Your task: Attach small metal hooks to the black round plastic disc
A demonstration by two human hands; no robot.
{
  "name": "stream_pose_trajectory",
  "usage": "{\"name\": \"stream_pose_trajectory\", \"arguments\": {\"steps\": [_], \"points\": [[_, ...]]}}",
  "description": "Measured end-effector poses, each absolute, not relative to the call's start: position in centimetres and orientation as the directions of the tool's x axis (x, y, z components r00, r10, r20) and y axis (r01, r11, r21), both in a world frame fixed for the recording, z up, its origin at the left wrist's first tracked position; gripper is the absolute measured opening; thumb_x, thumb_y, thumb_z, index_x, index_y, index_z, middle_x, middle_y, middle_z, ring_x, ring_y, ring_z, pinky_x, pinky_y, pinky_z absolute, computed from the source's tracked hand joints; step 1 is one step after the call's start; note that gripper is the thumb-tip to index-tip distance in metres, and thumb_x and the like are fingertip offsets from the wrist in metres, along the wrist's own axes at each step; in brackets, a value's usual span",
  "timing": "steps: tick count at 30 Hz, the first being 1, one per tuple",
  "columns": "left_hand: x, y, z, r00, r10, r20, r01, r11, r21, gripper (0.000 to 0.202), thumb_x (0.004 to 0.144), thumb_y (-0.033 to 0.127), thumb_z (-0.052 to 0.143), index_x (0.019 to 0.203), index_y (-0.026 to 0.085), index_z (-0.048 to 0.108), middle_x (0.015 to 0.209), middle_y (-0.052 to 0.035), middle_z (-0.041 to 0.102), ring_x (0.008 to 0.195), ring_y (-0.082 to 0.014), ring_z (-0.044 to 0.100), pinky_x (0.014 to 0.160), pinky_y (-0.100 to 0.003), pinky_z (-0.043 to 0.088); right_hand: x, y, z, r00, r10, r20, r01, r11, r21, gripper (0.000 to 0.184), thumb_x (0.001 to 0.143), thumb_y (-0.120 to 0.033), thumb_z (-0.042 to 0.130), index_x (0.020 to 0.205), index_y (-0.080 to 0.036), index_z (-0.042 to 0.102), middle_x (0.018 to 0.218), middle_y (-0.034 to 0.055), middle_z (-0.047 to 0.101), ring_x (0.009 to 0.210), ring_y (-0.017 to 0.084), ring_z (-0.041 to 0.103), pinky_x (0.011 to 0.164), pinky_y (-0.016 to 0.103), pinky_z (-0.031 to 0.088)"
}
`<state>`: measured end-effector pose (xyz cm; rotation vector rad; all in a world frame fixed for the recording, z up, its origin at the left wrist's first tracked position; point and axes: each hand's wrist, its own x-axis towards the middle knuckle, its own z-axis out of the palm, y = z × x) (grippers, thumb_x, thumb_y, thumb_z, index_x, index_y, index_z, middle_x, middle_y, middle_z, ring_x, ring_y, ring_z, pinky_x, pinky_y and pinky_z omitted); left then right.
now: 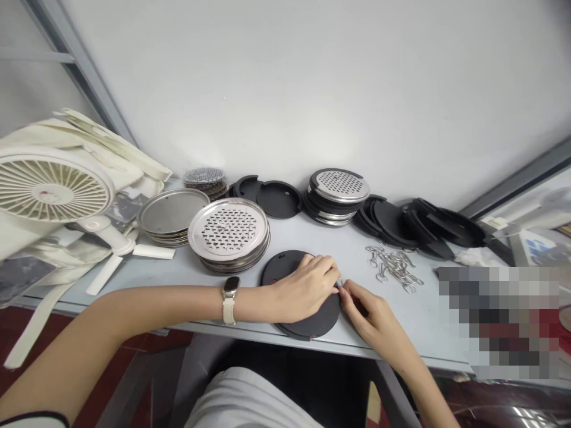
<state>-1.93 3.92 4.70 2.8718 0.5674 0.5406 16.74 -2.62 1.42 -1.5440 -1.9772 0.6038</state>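
Note:
A round black plastic disc lies on the table close to its front edge. My left hand reaches across the top of it, palm down, with the fingers bent and closed at its right rim. At that same rim my right hand pinches a small metal clip, only partly visible between the fingertips. The two hands nearly touch there. To the right lies a loose pile of wire clips with ring ends. Left of the disc stands a stack of round metal grater plates.
Plain metal discs are stacked at the left, near a white fan. Behind are black round holders and a stack topped by a perforated plate. More black parts lie at the right. A wall borders the grey table.

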Motion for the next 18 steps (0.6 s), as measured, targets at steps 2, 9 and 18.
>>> {"name": "stream_pose_trajectory", "arguments": {"steps": [2, 9, 18], "points": [[-2.01, 3.88, 4.92, 0.869, 0.388, 0.308, 0.335, -0.918, 0.212, 0.017, 0.099, 0.015, 0.036, 0.102, 0.013, 0.052, 0.103, -0.0101, 0.053, 0.1, -0.0218, 0.048, 0.087, -0.035, 0.037, 16.76, -2.62, 1.34, -0.184, 0.972, 0.145, 0.722, 0.233, -0.651, 0.031, 0.1, -0.036, 0.036, 0.072, -0.022, 0.037, 0.064, -0.003, 0.044, 0.057, 0.013, 0.042, 0.054, 0.025, 0.033], [-1.96, 3.87, 4.78, 0.871, 0.388, 0.302, 0.355, -0.921, 0.16, 0.018, 0.1, 0.019, 0.035, 0.1, 0.012, 0.052, 0.102, -0.0101, 0.053, 0.101, -0.0222, 0.048, 0.087, -0.035, 0.037, 16.83, -2.62, 1.61, -0.185, 0.976, 0.114, 0.701, 0.212, -0.681, 0.031, 0.101, -0.037, 0.032, 0.076, -0.022, 0.04, 0.067, -0.0013, 0.049, 0.06, 0.015, 0.047, 0.06, 0.026, 0.036], [-1.82, 3.99, 4.13, 0.859, 0.397, 0.323, 0.367, -0.918, 0.152, 0.019, 0.1, 0.022, 0.037, 0.1, 0.012, 0.053, 0.102, -0.0098, 0.052, 0.101, -0.0218, 0.048, 0.087, -0.035, 0.037, 17.02, -2.56, 1.44, -0.158, 0.985, 0.061, 0.639, 0.15, -0.754, 0.035, 0.101, -0.042, 0.031, 0.075, -0.022, 0.041, 0.064, -0.0028, 0.047, 0.059, 0.014, 0.045, 0.06, 0.025, 0.035]]}}
